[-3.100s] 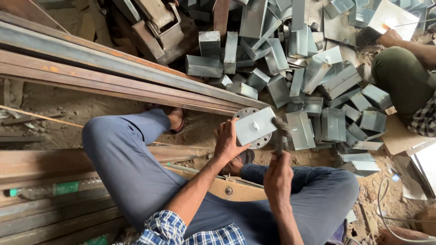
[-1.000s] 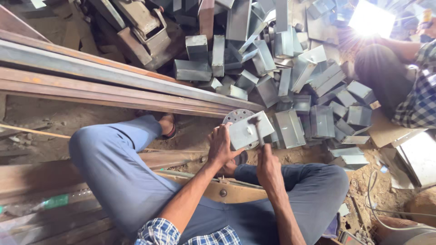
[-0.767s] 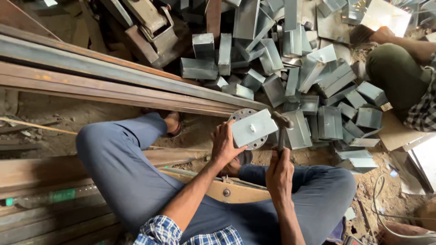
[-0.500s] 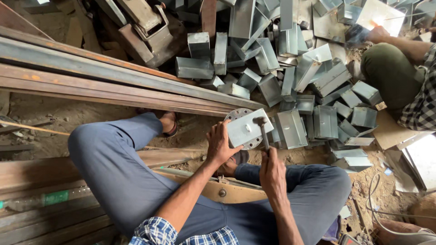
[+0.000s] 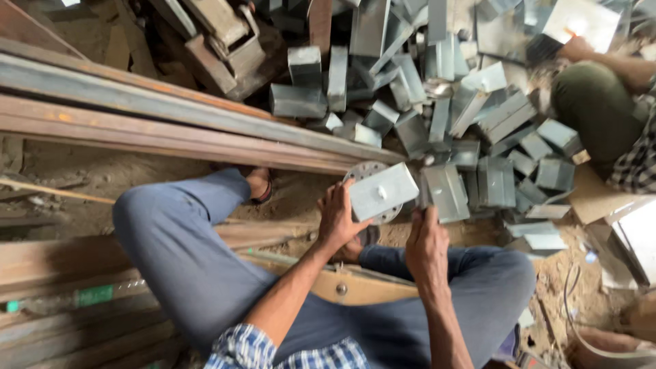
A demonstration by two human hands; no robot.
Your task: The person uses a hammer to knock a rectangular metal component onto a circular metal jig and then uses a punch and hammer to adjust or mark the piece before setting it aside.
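My left hand [image 5: 337, 220] grips the near edge of a small grey sheet-metal box [image 5: 383, 192] and presses it flat on a round perforated steel disc [image 5: 360, 171] between my knees. Just to its right, my right hand [image 5: 427, 240] is closed around a hammer handle [image 5: 419, 199]. The handle sticks up beside the box, and its head is blurred and hard to make out. My legs in blue trousers lie on either side of the disc.
A heap of similar grey metal boxes [image 5: 478, 137] covers the ground ahead. Long rusty steel beams [image 5: 171, 116] run across the left. Another person's knee [image 5: 594, 109] and checked sleeve [image 5: 635, 167] are at the right. A wooden plank [image 5: 355, 287] lies under my legs.
The hammer head was over the box half a second ago. It has now drawn back to the right of the box. My left hand has kept hold of the box on the disc.
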